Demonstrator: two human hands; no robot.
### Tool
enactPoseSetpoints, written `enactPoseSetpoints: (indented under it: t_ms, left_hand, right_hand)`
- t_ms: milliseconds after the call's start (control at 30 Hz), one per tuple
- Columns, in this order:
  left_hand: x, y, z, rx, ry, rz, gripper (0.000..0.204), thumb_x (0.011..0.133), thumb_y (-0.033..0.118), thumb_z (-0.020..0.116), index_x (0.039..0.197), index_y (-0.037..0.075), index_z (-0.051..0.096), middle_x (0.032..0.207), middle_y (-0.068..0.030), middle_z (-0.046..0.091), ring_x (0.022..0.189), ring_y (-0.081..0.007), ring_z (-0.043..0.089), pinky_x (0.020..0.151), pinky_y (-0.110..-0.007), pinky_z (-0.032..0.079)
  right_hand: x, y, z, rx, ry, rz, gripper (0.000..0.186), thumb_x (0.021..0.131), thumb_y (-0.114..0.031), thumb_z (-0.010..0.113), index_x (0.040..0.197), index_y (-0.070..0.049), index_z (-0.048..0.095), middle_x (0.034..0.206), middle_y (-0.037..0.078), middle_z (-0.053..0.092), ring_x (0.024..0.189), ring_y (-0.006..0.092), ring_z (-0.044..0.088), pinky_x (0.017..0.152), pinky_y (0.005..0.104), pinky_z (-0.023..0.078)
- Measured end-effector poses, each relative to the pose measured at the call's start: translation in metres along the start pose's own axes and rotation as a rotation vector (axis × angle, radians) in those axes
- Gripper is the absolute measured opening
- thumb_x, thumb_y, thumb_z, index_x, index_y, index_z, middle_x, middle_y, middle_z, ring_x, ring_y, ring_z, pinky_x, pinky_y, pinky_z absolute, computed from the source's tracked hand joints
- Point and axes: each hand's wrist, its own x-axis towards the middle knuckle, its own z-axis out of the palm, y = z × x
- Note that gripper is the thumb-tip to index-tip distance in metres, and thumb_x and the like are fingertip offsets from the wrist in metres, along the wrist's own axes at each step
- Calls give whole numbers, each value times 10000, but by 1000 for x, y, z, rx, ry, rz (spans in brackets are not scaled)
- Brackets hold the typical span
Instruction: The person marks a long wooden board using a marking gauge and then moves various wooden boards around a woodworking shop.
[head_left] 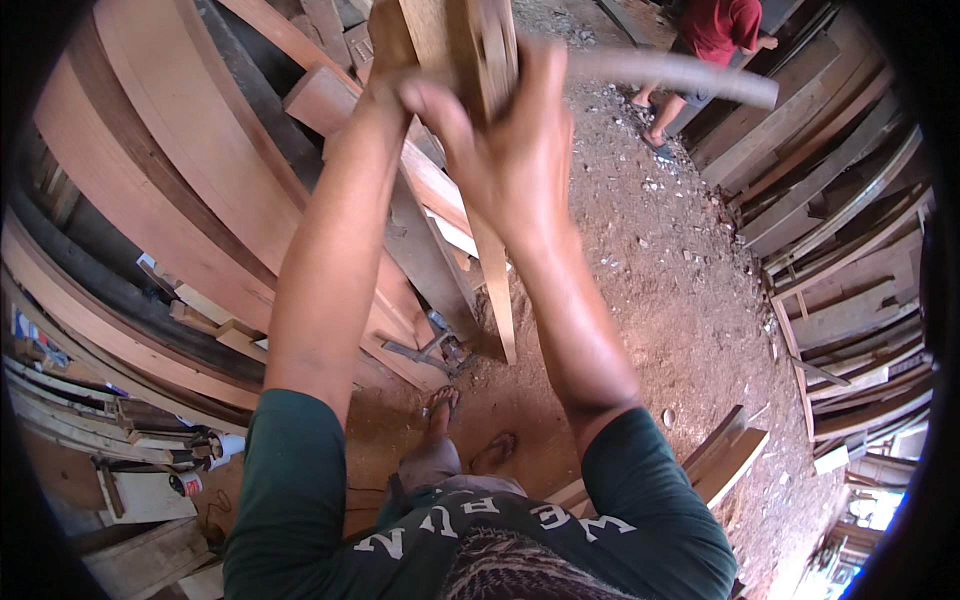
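Note:
Up at the top edge, a long wooden board (494, 285) rises away from me, its narrow lower end pointing down toward my feet. My right hand (505, 150) is closed round it, thumb on the left side and fingers on the right. Against the board's left side is my left hand (392, 45); its fingers are hidden behind the wood and by the frame's edge. A pale rod (680, 75), smeared by motion, sticks out to the right from behind my right hand. Whether my fingers hold it too is hidden.
Large planks (170, 150) lean in stacks at the left. More boards (830, 200) line the right side. A person in a red shirt (720, 30) stands at the far right. Dirt floor (660, 300) with wood chips lies between, and cut planks (728, 458) rest near my right elbow.

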Motion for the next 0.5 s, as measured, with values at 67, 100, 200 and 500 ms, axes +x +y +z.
enactPoseSetpoints:
  t_ms: [67, 100, 200, 500]
  left_hand:
    - [1, -6, -3, 54, 31, 21, 418, 1046, 341, 481, 1178, -28, 628, 905, -124, 652, 774, -237, 640, 683, -350, 550]
    - [2, -12, -2, 73, 38, 26, 419, 1047, 342, 481, 1182, -27, 626, 912, -124, 652, 783, -238, 639, 691, -352, 548]
    - [2, -31, 0, 105, 80, 20, 422, 1049, 345, 480, 1195, -25, 622, 934, -126, 651, 807, -242, 636, 713, -358, 542]
    - [-30, -33, 15, 273, 192, 116, 432, 1056, 354, 476, 1232, -19, 607, 1000, -132, 647, 881, -252, 627, 779, -377, 525]
  right_hand:
    - [20, 2, -4, 58, -14, -83, 708, 873, -377, 848, 1300, 19, 446, 1001, 296, 670, 935, 506, 675, 787, 537, 548]
    - [19, 10, -12, 115, -55, -61, 623, 909, -353, 823, 1279, -8, 459, 1013, 318, 678, 968, 541, 668, 784, 539, 547]
    - [-32, 77, -36, -110, 33, -24, 769, 853, -418, 861, 1312, 26, 433, 982, 261, 688, 920, 434, 716, 793, 522, 570]
    - [-276, 244, -5, 21, -262, 285, 805, 897, -358, 827, 1485, -34, 382, 1217, 275, 648, 1140, 398, 676, 922, 508, 564]
